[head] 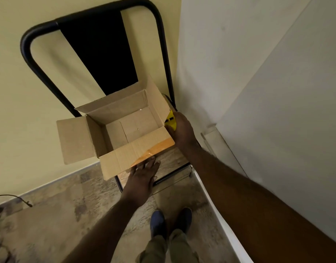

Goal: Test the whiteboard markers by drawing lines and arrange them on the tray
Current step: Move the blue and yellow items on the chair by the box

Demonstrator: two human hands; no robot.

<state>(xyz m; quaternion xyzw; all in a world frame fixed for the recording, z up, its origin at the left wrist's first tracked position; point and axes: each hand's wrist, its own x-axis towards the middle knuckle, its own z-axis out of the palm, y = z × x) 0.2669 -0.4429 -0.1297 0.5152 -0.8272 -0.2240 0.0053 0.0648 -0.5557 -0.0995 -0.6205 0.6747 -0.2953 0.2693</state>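
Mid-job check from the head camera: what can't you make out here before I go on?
- Yellow object, head view: mostly hidden by the right hand and the cardboard box flap; what it is cannot be told.
- Left hand fingertips: hidden under the near box flap.
- Chair seat: covered by the box.
- Markers and tray: none visible.
- Whiteboard: cut off by the right edge.

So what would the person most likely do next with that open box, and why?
Probably lift the yellow object clear of the cardboard box with the right hand, which holds it by the box's right flap. The box looks empty, no markers are in view, and the left hand lies open under the near flap.
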